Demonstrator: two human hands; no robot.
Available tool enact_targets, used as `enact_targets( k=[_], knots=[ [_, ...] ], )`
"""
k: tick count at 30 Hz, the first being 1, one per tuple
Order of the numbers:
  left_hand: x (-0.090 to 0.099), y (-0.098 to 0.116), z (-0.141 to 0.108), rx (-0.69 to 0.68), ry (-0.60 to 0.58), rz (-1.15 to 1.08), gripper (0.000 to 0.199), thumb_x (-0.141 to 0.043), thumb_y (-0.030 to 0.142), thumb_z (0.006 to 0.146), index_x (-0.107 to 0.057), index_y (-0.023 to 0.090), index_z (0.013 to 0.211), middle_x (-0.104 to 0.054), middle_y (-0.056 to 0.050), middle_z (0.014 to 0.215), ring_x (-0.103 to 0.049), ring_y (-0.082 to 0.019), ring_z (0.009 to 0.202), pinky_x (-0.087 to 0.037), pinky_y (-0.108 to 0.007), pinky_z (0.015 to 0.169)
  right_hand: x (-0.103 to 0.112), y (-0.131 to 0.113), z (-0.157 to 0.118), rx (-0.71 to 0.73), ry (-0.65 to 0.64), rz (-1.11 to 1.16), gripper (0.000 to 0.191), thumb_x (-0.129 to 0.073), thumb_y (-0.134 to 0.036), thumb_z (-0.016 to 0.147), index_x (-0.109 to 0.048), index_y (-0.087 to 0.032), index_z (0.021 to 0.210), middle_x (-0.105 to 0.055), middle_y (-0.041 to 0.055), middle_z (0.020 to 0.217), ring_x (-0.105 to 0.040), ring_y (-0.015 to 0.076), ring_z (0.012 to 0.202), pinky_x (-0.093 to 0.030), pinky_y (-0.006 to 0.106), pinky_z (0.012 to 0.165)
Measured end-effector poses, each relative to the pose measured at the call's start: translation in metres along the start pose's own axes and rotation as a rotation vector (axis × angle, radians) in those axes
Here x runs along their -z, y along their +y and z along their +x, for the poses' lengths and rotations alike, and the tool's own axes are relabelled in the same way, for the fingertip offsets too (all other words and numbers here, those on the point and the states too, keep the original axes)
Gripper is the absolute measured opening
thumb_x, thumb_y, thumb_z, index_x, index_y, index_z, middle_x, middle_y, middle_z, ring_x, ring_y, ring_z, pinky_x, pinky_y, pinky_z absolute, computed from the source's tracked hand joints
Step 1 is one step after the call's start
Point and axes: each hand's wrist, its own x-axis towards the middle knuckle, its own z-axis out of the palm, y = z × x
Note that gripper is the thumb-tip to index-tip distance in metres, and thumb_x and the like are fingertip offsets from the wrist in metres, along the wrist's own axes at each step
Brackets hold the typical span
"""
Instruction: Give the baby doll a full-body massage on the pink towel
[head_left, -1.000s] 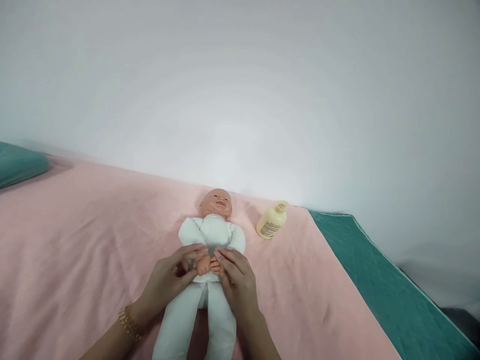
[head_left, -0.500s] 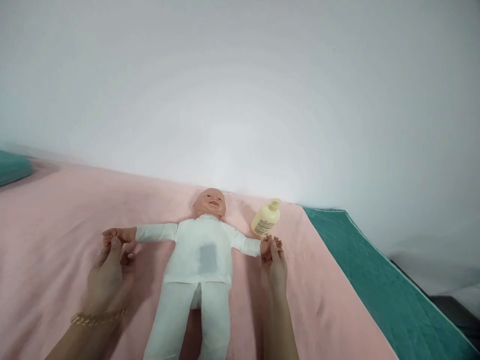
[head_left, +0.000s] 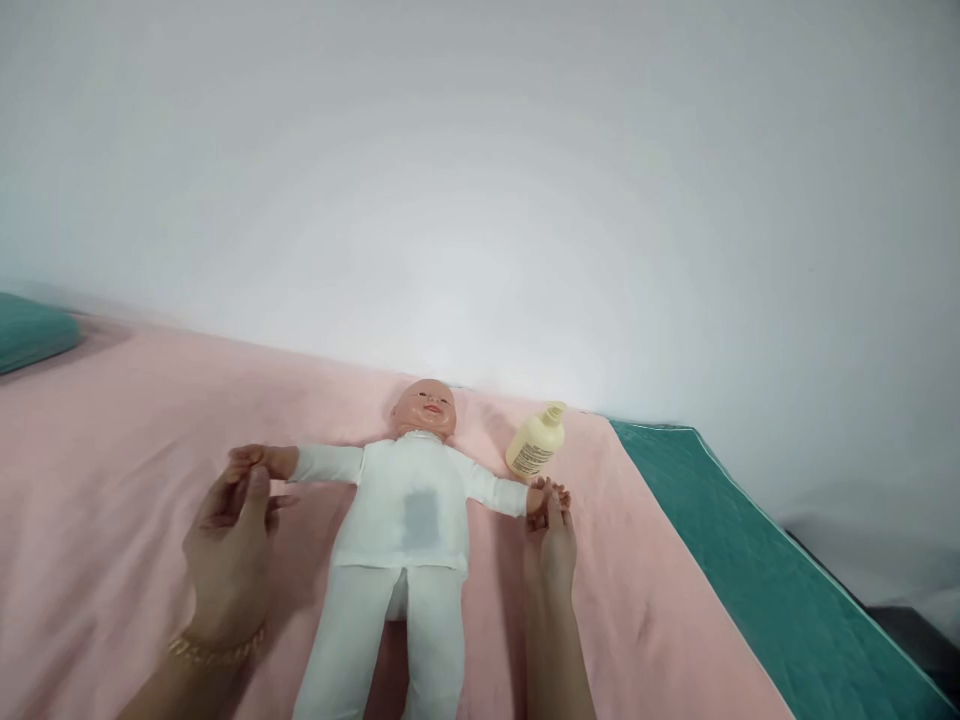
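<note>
A baby doll (head_left: 405, 500) with a white cloth body and a grey patch on its front lies face up, both arms stretched sideways. My left hand (head_left: 232, 560), a bracelet on its wrist, pinches the doll's hand at the left between thumb and fingers. At the other side, my right hand (head_left: 555, 545) has its fingers closed on the doll's other hand. Just beyond that doll hand is a pale yellow pump bottle (head_left: 536, 442), tilted in view, with printed text on it. The doll's feet are outside the picture.
A pink sheet (head_left: 630, 600) lies beneath the doll. Green quilted cloth (head_left: 750, 540) shows along the right edge. At the far left is a green cushion-like thing (head_left: 34, 333). A pale wall (head_left: 465, 180) rises behind the bed, and a dark object (head_left: 911, 640) sits at lower right.
My left hand, with the doll's hand in it, has shifted a little right and up. The whole view has moved slightly; my right hand keeps its grip.
</note>
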Motion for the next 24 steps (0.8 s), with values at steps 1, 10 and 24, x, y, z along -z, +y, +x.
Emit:
enact_targets(
  k=[1, 10, 24],
  knots=[
    [-0.003, 0.002, -0.007, -0.032, -0.035, 0.009, 0.044, -0.071, 0.047, 0.081, -0.069, 0.026, 0.119, -0.072, -0.002, 0.102, -0.059, -0.008, 0.061, -0.051, -0.017, 0.052, -0.007, -0.006, -0.009, 0.037, -0.042, -0.033, 0.044, -0.075, -0.048, 0.076, -0.066, -0.022, 0.110, -0.067, 0.0062, 0.126, -0.062, 0.0228, 0.121, -0.056, 0.035, 0.096],
    [-0.009, -0.020, -0.033, -0.730, -0.823, 0.299, 0.025, -0.059, 0.025, 0.093, -0.071, 0.026, 0.115, -0.071, 0.000, 0.122, -0.071, -0.017, 0.103, -0.058, -0.025, 0.091, -0.034, -0.002, -0.074, 0.710, -0.762, -0.515, 0.035, -0.069, -0.017, 0.085, -0.069, -0.025, 0.119, -0.073, 0.0078, 0.118, -0.068, 0.0245, 0.114, -0.055, 0.044, 0.101],
    [-0.015, -0.020, -0.027, -1.034, -0.911, 0.384, 0.032, -0.052, 0.015, 0.095, -0.069, 0.022, 0.121, -0.068, -0.001, 0.127, -0.066, -0.014, 0.114, -0.052, -0.023, 0.101, -0.042, 0.000, -0.080, 1.248, -0.930, -0.775, 0.039, -0.060, -0.007, 0.089, -0.063, -0.022, 0.125, -0.073, 0.0041, 0.118, -0.069, 0.0168, 0.112, -0.056, 0.034, 0.104]
  ],
)
